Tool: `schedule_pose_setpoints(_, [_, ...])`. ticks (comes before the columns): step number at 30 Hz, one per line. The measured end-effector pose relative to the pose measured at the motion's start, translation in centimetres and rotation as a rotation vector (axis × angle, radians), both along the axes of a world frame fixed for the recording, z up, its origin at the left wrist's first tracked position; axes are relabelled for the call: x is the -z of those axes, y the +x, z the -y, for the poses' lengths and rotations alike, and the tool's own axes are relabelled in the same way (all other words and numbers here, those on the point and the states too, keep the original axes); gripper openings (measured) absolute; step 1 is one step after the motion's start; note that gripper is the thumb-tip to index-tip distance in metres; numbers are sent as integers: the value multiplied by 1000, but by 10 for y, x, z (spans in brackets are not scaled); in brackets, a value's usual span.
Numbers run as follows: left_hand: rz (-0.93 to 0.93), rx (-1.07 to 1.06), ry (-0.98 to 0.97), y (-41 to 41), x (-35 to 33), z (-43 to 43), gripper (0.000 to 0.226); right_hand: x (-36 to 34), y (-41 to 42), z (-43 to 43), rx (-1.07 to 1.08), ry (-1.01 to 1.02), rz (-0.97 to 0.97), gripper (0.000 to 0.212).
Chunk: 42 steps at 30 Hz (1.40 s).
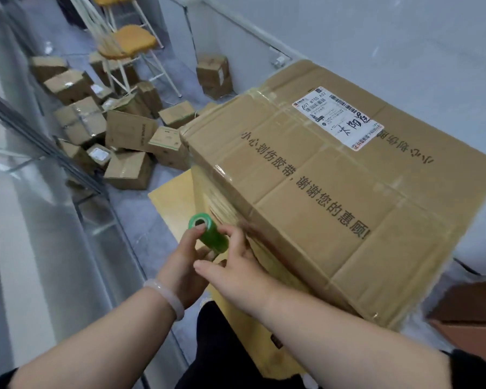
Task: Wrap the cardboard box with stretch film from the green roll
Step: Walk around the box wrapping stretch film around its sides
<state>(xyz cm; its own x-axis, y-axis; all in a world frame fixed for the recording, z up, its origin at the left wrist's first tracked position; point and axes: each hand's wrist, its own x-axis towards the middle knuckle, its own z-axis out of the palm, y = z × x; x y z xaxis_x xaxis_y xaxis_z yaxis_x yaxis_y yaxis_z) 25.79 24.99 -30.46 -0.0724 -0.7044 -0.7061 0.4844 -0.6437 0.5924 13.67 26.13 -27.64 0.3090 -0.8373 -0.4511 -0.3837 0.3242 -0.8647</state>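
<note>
Small cartons (pixel 80 122) litter the grey floor (pixel 141 228) around orange-seated stools (pixel 128 40), white wall (pixel 376 37) behind.

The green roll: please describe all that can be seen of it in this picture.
The green roll is a small cylinder of glossy, translucent green film with a hollow core. It is tilted, open end up and leftward, close beside the film-covered side of the cardboard box. The left hand grips it from below, one finger at the opening; the right hand curls its fingers against its side.
</note>
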Motion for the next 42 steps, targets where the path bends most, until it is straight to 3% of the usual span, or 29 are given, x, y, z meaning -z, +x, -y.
schedule_pose_setpoints(5, [29,-50,-16,-10,-8,-15,47,-4,-15,-12,-75,-81,-47,85])
schedule_pose_setpoints(9, [12,-31,-30,-14,3,-21,58,-2,-20,-14,-60,-94,-49,75])
schedule_pose_setpoints(14, [-14,-24,-35,-19,4,-31,39,4,-26,-24,-37,-72,35,65])
schedule_pose_setpoints(18, [15,-62,-41,-24,3,-41,69,4,-31,-31,-41,-121,30,83])
schedule_pose_setpoints(21, [53,-170,-4,-39,1,-47,92,1,-39,-34,-92,-201,12,76])
schedule_pose_setpoints(24, [21,-213,16,-60,-10,-58,54,1,-47,-35,-97,-105,82,63])
schedule_pose_setpoints(26, [-2,-263,30,-70,-11,-70,41,1,-52,-42,-121,-101,87,60])
schedule_pose_setpoints(29, [38,-329,40,-80,-14,-88,58,2,-62,-56,-213,-153,24,74])
schedule_pose_setpoints(32, [123,-345,68,-87,-17,-101,84,1,-73,-69,-260,-156,18,68])
schedule_pose_setpoints(37, [100,-361,52,-94,-23,-122,90,-4,-86,-85,-284,-76,69,58])
schedule_pose_setpoints(42, [163,-289,45,-101,-22,-141,94,5,-95,-111,-286,-186,-72,77])
